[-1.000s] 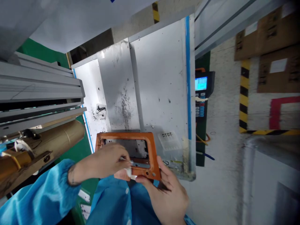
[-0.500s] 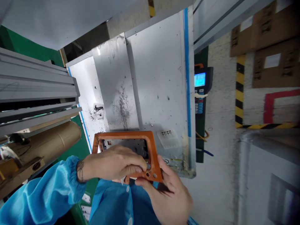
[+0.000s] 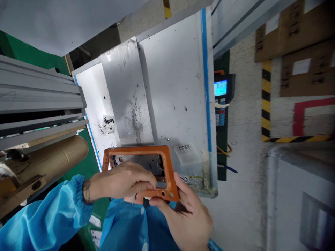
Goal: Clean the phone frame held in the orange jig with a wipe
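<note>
My right hand (image 3: 190, 216) grips the lower right corner of an orange rectangular frame (image 3: 171, 174), thumb on the near side and fingers behind. The frame has a large opening and small round holes near that corner. My left hand (image 3: 121, 182) lies across the frame, its fingers curled and pinched at the lower inner edge. What sits between those fingertips is hidden. A small whitish piece (image 3: 134, 198) shows below them. Through the opening, a grey metal plate with dark parts (image 3: 149, 164) is visible; whether it belongs to the frame I cannot tell.
Behind the frame stretches a white worktop (image 3: 175, 76) strewn with black specks. A clear tray with small metal parts (image 3: 187, 153) lies right, another tray with black bits (image 3: 108, 123) left. A control unit with a lit screen (image 3: 220, 88) stands beyond the blue-taped edge. Cardboard boxes (image 3: 300, 69) are farther right.
My left fingertips have shifted left along the frame's lower inner edge, away from the corner. My right hand keeps its grip. The whole view has moved slightly.
</note>
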`<state>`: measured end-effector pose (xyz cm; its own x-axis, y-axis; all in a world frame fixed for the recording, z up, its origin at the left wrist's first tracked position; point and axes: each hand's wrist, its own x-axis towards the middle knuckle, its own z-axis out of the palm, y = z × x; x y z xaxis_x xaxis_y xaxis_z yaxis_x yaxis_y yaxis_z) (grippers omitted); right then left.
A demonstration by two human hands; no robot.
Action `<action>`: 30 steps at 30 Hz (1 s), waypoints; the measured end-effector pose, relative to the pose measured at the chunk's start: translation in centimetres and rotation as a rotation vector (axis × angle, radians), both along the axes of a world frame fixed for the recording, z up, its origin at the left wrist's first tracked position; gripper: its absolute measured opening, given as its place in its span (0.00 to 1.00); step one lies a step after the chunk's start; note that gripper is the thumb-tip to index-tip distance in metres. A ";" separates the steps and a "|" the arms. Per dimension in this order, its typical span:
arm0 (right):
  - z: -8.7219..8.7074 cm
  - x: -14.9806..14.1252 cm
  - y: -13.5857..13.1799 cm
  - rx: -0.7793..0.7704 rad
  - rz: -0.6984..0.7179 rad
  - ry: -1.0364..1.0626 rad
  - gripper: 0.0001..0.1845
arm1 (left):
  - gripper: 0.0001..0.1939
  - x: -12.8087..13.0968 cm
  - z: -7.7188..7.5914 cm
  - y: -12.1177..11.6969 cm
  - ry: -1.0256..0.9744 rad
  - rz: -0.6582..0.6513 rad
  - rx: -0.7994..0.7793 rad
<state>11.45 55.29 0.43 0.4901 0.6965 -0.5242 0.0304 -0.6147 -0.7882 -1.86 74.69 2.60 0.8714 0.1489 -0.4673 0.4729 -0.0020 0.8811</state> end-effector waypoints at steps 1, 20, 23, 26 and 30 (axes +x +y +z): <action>0.0 0.0 0.0 0.001 -0.005 0.005 0.41 | 0.11 0.0 0.0 0.0 0.006 -0.003 0.001; 0.1 0.1 -0.1 0.031 -0.031 0.086 0.43 | 0.10 0.8 -0.2 0.0 -0.008 -0.016 0.001; 0.3 0.2 0.1 0.054 -0.037 0.091 0.42 | 0.10 0.9 -0.3 0.1 -0.015 -0.027 -0.036; 0.5 0.3 0.5 0.071 -0.035 0.064 0.41 | 0.11 0.5 -0.4 0.0 -0.012 -0.015 -0.047; 0.4 0.4 0.8 0.047 -0.012 0.056 0.42 | 0.11 0.2 -0.5 -0.1 -0.004 -0.008 -0.010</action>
<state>11.89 56.07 0.85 0.4698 0.7151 -0.5176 -0.0219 -0.5768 -0.8166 -1.64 74.62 2.10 0.8744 0.1371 -0.4654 0.4694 0.0031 0.8830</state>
